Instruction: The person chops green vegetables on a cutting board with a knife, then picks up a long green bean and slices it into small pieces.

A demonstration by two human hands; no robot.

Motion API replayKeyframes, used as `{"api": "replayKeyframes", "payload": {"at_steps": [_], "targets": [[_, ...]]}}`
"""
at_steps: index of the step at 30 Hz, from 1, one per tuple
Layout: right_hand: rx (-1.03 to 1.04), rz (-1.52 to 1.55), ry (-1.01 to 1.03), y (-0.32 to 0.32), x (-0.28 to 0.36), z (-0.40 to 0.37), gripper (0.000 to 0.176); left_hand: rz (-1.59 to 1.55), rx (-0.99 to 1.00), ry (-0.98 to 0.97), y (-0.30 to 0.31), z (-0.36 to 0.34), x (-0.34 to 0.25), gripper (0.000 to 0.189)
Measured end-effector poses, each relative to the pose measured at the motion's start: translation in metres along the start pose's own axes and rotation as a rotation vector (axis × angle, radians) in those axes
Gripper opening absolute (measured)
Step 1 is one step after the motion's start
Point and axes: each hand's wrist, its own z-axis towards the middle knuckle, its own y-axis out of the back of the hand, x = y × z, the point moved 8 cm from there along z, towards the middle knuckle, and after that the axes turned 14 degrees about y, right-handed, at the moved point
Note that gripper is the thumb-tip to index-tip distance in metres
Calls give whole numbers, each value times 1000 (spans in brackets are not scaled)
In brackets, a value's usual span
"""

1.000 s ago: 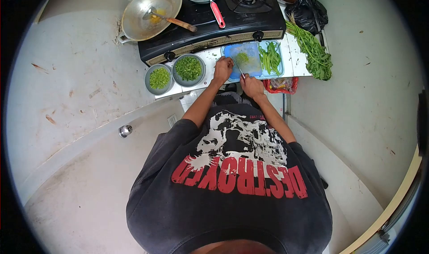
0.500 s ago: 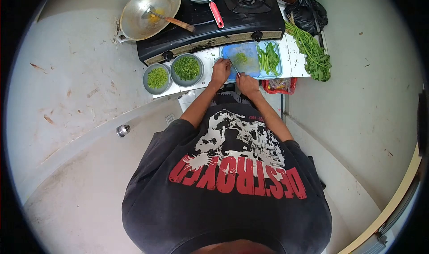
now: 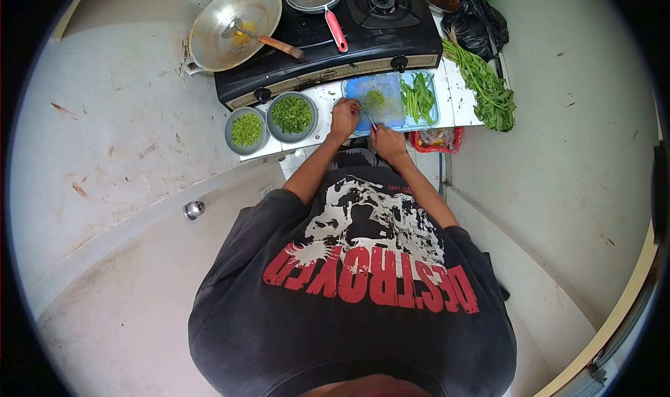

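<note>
My right hand is closed around the handle of a knife, its blade angled up and left over a blue cutting board. Close to the blade, at the board's left edge, my left hand has its fingers drawn together; what they pinch is too small to make out. Finely cut greens lie in a small heap on the board, just beyond the knife tip. Whole green stems and leaves rest in a light blue tray to the right of the board.
Two grey bowls, one of light green pieces and one of darker chopped leaves, stand at left. Behind is a black stove with a wok and a red-handled pan. Leafy bunches lie at right, above a red basket.
The whole view has shifted slightly. The knife and my right hand have moved a little relative to the board; my left hand stays at the board's left edge.
</note>
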Motion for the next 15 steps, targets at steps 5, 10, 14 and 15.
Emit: {"api": "replayKeyframes", "payload": {"at_steps": [5,10,14,15], "targets": [[-24,37,-4,-1,3,10,43,0,-5,-33,8,-5,-10,11],[9,65,-28,9,16,1,42,-7,-19,-10,2,-2,-2,9],[-8,64,-5,2,13,6,43,-30,-1,-2,6,-4,-7,12],[-11,59,-2,2,14,8,43,-23,-2,7,6,-4,-5,12]]}}
